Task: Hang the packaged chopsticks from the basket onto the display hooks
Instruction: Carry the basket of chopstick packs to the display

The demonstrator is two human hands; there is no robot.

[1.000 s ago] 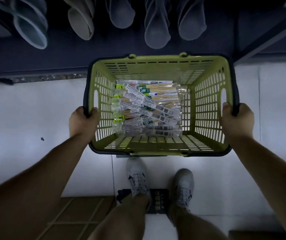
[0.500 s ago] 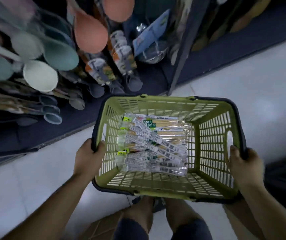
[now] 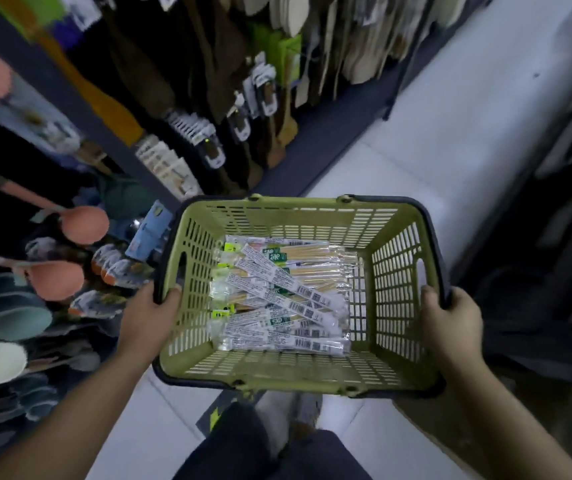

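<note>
I hold a green plastic basket (image 3: 395, 299) with a dark rim in front of me, above the floor. My left hand (image 3: 149, 317) grips its left rim and my right hand (image 3: 450, 323) grips its right rim. Several clear packages of chopsticks (image 3: 277, 296) with barcode labels lie piled on the basket's bottom, towards its left side. The display rack (image 3: 208, 98) runs along my left, hung with wooden and packaged utensils; its hooks are too blurred to make out.
Pink, teal and white ladles (image 3: 63, 275) hang at the near left. Wooden spatulas (image 3: 277, 133) hang further along the rack. A pale tiled aisle floor (image 3: 433, 140) runs ahead. A dark shelf unit (image 3: 554, 220) stands on the right. My legs are below the basket.
The view has swung up and to the right, from the floor to along the aisle. The basket stays gripped in both hands and has risen with me.
</note>
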